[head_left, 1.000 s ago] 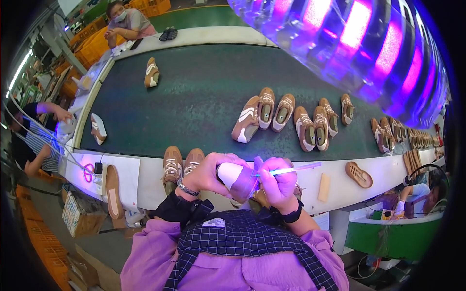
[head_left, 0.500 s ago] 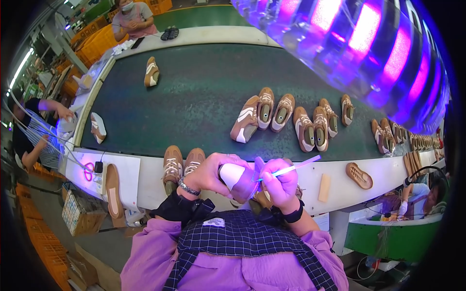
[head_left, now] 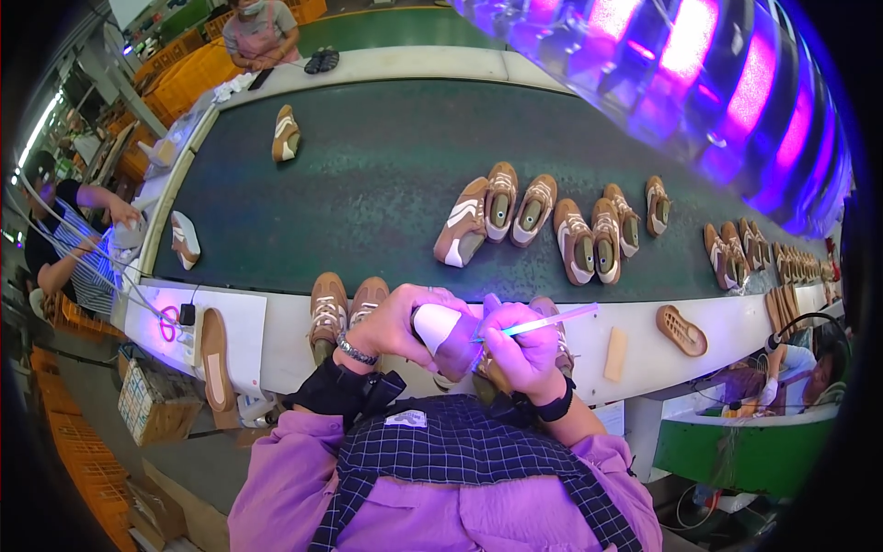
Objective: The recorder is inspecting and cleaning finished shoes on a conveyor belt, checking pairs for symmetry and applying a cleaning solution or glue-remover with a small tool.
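We are wrapping the fingers of our left hand [head_left: 400,322] around a shoe [head_left: 447,336], holding it tilted before our checked apron [head_left: 451,446]. With our right hand [head_left: 522,350], we are pinching a slim pale stick [head_left: 557,319], aiming its tip at the shoe's side.

No text is legible, even the apron's [head_left: 497,446] white label [head_left: 406,419].

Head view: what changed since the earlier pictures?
The right hand and its pen-like tool shifted slightly left at the shoe. The co-worker across the belt straightened, lowering their hands. The left hand still grips the shoe; shoes on the belt stayed put.
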`<state>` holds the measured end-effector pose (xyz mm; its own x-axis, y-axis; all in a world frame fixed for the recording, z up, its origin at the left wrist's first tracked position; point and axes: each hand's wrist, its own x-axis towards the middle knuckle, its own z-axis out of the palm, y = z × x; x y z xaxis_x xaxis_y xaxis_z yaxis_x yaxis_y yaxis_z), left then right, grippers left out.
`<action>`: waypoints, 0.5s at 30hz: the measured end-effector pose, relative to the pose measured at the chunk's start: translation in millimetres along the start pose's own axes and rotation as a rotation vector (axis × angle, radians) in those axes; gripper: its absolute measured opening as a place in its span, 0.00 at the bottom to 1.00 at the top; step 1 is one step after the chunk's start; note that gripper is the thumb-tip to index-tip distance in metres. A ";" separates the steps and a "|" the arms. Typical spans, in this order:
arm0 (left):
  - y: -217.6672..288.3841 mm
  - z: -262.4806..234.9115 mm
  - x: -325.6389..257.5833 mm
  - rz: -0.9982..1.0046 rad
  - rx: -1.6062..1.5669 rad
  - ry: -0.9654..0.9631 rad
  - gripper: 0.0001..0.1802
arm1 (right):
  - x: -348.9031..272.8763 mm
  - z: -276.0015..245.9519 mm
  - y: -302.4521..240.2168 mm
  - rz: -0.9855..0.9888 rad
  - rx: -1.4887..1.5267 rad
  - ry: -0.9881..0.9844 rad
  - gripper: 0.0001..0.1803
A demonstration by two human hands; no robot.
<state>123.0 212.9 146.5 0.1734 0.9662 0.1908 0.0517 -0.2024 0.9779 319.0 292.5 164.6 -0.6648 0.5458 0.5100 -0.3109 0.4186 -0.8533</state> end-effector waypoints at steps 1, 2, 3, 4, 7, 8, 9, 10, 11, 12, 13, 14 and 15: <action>-0.2 0.5 0.3 0.009 0.012 0.001 0.34 | -1.6 -4.6 1.0 0.003 0.000 0.001 0.05; 0.3 0.9 -0.7 0.007 0.010 0.000 0.34 | -4.2 -13.6 2.6 0.087 0.039 -0.058 0.05; -0.6 0.6 -2.3 0.010 0.059 -0.017 0.35 | -7.6 -22.0 5.5 0.172 0.078 -0.116 0.05; -2.0 0.1 -4.2 0.012 0.107 -0.034 0.35 | -11.8 -29.1 10.0 0.175 0.077 -0.114 0.05; -14.8 -1.7 -11.2 0.076 0.357 -0.048 0.31 | -24.1 -46.5 29.9 0.430 0.320 0.160 0.08; -24.1 0.7 -14.0 0.076 0.355 -0.047 0.31 | -27.6 -46.8 38.5 0.433 0.320 0.159 0.08; -35.7 5.4 -18.0 0.102 0.595 -0.138 0.28 | -33.2 -45.9 47.6 0.560 0.219 0.168 0.09; -47.8 9.7 -23.7 0.130 0.834 -0.230 0.24 | -40.8 -45.4 60.0 0.685 0.118 0.174 0.10; -59.3 13.8 -28.6 0.113 0.872 -0.372 0.24 | -59.2 -50.1 81.8 0.729 0.061 0.107 0.13; -68.3 20.9 -36.3 0.182 0.884 -0.380 0.19 | -76.7 -52.6 100.6 0.729 0.056 0.112 0.13; -73.1 25.8 -45.8 0.167 0.898 -0.281 0.19 | -93.6 -52.6 118.5 0.688 -0.255 0.042 0.15; -78.3 28.9 -55.2 0.151 0.911 -0.183 0.19 | -108.3 -52.6 132.0 0.636 -0.564 -0.029 0.17; -86.7 29.5 -66.0 0.150 0.914 -0.185 0.19 | -115.2 -50.3 136.3 0.708 -0.590 -0.026 0.26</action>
<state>136.1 162.0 46.6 0.3897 0.8952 0.2161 0.7535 -0.4449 0.4840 387.4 323.2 -5.0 -0.5851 0.8022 -0.1191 0.5664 0.2991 -0.7679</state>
